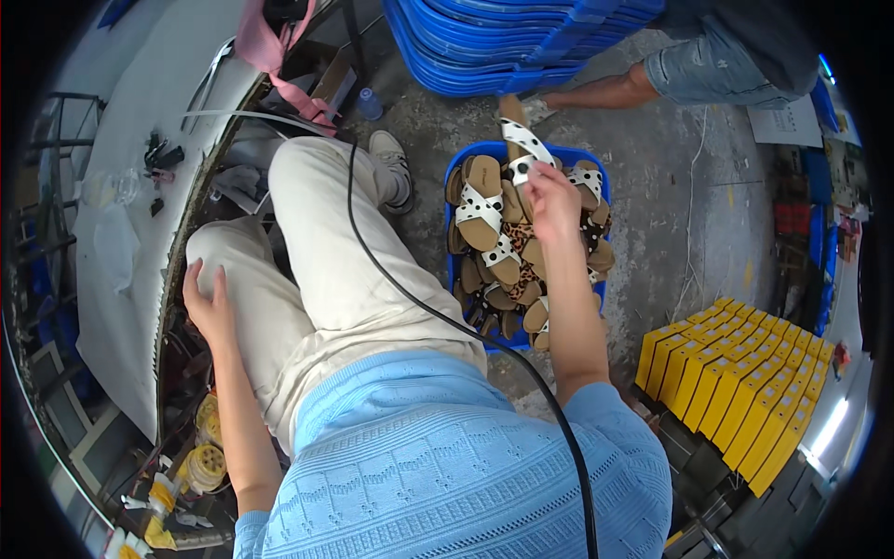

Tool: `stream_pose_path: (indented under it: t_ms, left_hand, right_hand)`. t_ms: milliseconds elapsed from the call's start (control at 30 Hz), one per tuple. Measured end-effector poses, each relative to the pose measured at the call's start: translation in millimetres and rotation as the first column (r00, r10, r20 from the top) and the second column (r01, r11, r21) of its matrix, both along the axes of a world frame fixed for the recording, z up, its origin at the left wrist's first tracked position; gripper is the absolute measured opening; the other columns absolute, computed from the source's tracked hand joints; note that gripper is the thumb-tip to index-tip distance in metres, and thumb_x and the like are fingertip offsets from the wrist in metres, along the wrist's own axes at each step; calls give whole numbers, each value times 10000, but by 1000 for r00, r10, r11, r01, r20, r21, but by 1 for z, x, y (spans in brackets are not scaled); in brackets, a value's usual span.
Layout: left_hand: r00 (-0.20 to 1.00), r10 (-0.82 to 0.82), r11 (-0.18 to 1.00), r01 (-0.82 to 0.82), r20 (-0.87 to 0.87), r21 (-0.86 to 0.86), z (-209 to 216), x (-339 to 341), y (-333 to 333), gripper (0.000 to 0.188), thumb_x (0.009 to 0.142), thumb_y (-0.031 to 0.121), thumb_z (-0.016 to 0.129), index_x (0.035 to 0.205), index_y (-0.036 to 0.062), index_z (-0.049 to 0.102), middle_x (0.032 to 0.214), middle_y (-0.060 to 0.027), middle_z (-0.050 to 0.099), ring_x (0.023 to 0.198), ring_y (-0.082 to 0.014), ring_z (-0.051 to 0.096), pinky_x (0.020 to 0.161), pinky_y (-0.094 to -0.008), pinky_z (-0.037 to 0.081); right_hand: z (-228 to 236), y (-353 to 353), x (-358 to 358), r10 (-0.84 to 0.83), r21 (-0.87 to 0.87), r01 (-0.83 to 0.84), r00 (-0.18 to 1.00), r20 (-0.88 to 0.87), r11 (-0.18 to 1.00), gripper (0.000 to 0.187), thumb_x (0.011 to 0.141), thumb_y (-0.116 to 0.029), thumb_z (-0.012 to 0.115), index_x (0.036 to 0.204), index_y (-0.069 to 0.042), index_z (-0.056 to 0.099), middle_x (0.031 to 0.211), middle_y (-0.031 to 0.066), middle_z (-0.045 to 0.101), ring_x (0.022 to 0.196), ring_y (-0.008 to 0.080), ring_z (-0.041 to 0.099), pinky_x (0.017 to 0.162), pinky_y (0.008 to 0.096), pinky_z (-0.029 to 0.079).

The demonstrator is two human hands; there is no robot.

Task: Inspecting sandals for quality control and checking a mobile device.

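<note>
White strapping with black dots sits pinched between the thumb and fingers of my right grip (552, 200): I hold a polka-dot slide sandal (529, 143) just above the frame's centre, its brown sole reaching past the upper rim of a blue crate (607, 186). Inside that crate, right of centre, more slide sandals (480, 200) lie heaped, some dotted, some leopard-print. My left grip (212, 315) is empty, fingers spread, beside my cream trousers (317, 252) at the left of the frame. Farther left stands a white-topped table (121, 279). Stacked blue crates (521, 47) fill the upper centre; another person's denim shorts (712, 74) show upper right, yellow boxes (736, 373) lower right.
</note>
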State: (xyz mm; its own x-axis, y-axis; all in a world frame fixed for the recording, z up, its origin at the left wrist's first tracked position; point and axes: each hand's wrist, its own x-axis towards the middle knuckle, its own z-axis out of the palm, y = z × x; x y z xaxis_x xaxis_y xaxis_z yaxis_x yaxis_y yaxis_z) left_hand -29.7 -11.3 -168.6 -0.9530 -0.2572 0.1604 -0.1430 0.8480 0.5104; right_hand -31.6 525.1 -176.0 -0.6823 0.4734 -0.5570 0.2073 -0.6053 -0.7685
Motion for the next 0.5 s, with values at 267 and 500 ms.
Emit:
stream_pose_path:
  t_ms: [267,500]
  left_hand:
    - [956,-285,-102,-103,70,989,111,7,115,612,992,494,375,1390,30,395,1313,-184,519,1182,-284,559,923,-476,513]
    - [977,-188,61,-94,104,994,134,38,93,425,865,106,659,1262,-4,557,1100,-137,656,962,-206,653,867,-344,543]
  right_hand:
    - [136,-102,35,708,429,-568,620,-338,702,269,832,88,620,1035,-25,487,824,30,572,681,75,539,572,204,411]
    - [168,-144,20,898,867,-299,321,-301,397,207,820,97,627,985,6,542,858,70,603,668,106,526,623,236,444]
